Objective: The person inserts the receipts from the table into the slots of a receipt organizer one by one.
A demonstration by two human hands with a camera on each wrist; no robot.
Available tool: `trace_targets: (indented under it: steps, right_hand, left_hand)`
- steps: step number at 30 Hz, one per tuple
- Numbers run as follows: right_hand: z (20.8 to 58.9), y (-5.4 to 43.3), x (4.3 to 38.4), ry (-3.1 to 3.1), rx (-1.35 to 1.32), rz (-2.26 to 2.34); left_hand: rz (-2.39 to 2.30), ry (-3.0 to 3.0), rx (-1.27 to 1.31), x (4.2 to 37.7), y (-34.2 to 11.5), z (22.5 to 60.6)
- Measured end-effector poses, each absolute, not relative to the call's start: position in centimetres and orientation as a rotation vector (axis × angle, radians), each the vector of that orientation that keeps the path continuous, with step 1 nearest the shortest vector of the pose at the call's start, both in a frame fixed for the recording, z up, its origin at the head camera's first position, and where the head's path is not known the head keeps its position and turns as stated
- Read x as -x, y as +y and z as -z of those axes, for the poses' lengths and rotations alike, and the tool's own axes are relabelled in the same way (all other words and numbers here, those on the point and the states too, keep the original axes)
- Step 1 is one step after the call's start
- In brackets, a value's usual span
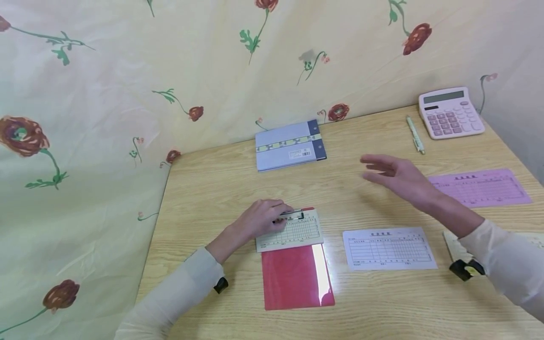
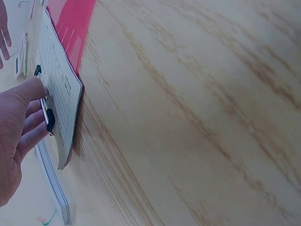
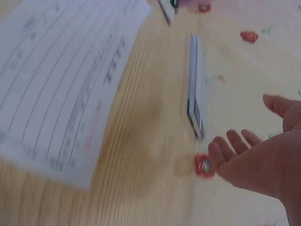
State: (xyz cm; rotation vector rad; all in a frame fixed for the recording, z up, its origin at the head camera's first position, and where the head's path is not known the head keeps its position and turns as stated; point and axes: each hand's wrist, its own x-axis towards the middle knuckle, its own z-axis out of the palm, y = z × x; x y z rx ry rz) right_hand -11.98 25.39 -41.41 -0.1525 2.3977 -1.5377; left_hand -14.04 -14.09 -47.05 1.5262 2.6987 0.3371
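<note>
My left hand [image 1: 263, 218] pinches the metal clip [image 1: 293, 215] at the top of a red clipboard [image 1: 291, 278]. The left wrist view has the thumb on the clip's near side and fingers behind it. Under the clip lies a cream printed form [image 1: 297, 231], covering the upper part of the board; my hand hides its left top corner. Held in the air to the right, my right hand [image 1: 397, 177] has loosely extended fingers and nothing in them. Below it lies a loose white form [image 1: 390, 249], also large in the right wrist view.
A grey-blue binder [image 1: 282, 151] lies at the back of the wooden table. Toward the back right are a light green pen [image 1: 415, 134] and a pink calculator [image 1: 451, 113]. A purple form [image 1: 488, 188] and another paper [image 1: 452, 245] lie partly behind my right arm. Floral cloth hangs behind.
</note>
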Motion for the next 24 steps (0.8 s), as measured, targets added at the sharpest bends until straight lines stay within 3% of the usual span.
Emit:
trace_targets:
  steps: [15,24]
  right_hand:
    - [43.3,37.1,12.0,2.814,0.232,1.246]
    - [44.7,44.1,10.9,2.915,-0.061,1.224]
  left_hand:
    - [-0.347,2.703,-1.541,13.9,-14.2,47.1]
    - [-0.324,2.711,-1.539,14.0,-14.2,47.0]
